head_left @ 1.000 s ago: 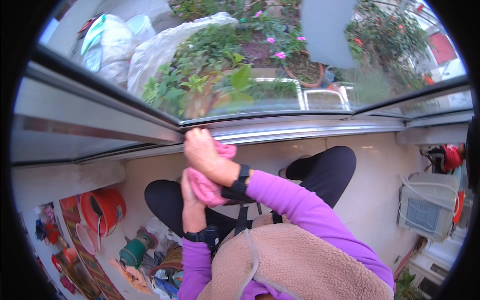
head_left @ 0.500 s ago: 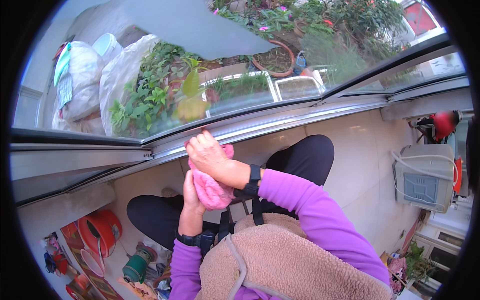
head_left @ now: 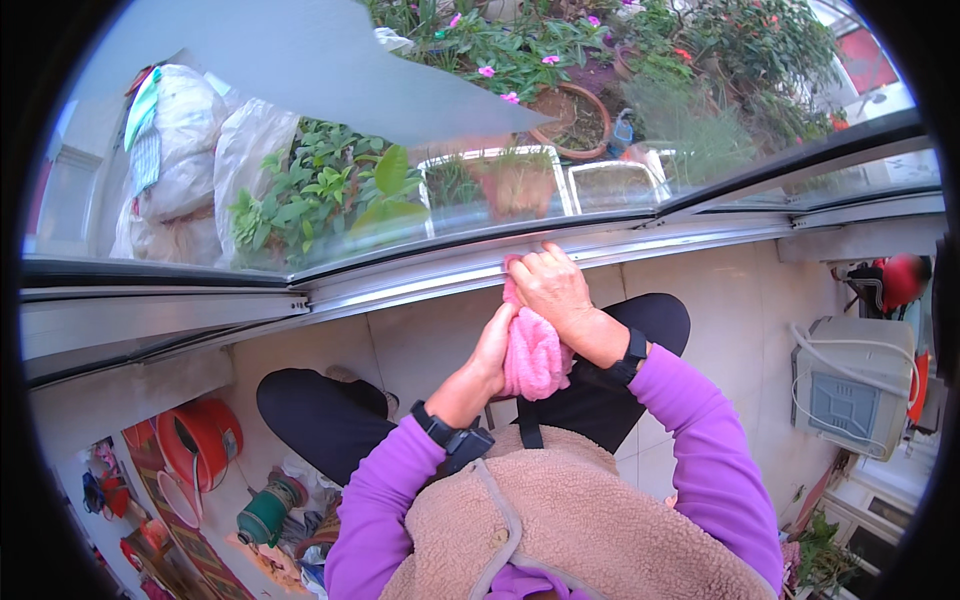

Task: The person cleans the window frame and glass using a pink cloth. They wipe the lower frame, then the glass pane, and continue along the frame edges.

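Both my hands are on a bunched pink cloth (head_left: 537, 358) in front of the silver metal window track (head_left: 430, 272). My right hand (head_left: 553, 288) presses the cloth's upper end against the track, its fingers bent over it. Closed round the cloth's left side is my left hand (head_left: 492, 350), lower and nearer to me. The lower end of the cloth hangs loosely between my wrists. Just beyond the track stands the window glass (head_left: 330, 240) in its dark-edged frame. The cloth hides part of my fingertips.
Behind the glass are leafy plants (head_left: 315, 190), a round pot (head_left: 575, 120) and white plastic sacks (head_left: 180, 130). Lower left stand a red bucket (head_left: 225, 425) and a green canister (head_left: 265, 515). A grey-white appliance (head_left: 850, 385) with a hose is at the right.
Both hands and the pink cloth have moved to the right along the window track. My left forearm has swung to the right with them.
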Available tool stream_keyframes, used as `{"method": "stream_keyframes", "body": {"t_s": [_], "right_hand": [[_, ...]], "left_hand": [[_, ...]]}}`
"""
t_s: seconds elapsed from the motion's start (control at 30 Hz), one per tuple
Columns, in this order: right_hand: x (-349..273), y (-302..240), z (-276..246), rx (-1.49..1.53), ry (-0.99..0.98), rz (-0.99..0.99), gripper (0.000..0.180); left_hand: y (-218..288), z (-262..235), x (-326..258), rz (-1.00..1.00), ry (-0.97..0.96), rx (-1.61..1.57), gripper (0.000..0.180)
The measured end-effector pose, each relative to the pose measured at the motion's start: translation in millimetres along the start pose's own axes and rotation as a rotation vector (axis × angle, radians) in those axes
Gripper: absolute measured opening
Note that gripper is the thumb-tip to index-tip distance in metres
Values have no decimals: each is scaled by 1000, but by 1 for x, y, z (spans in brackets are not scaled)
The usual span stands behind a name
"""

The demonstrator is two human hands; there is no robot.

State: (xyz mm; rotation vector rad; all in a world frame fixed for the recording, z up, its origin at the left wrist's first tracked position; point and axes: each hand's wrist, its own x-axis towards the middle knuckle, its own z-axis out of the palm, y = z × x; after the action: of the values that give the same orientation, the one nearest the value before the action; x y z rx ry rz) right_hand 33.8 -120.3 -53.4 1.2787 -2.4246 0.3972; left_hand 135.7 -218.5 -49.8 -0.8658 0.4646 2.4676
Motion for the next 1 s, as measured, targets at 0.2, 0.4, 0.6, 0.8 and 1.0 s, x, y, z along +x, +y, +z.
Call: {"method": "stream_keyframes", "body": {"t_s": [0.2,0.4,0.6,0.8,1.0], "right_hand": [[15,-22,3,13,-87,5,7],[45,-90,31,39,-70,-46,9],[91,-187,76,123,-54,-90,12],[104,-213,91,51,-130,-104,17],[55,-121,47,67,-36,-35,17]], "left_hand": [[18,-26,-19,18,-2,-18,50],[43,-88,-61,158,-9,-28,50],[74,-161,-127,454,228,-57,38],[88,-149,-164,551,151,-37,36],[57,-95,-98,294,88,12,35]]}}
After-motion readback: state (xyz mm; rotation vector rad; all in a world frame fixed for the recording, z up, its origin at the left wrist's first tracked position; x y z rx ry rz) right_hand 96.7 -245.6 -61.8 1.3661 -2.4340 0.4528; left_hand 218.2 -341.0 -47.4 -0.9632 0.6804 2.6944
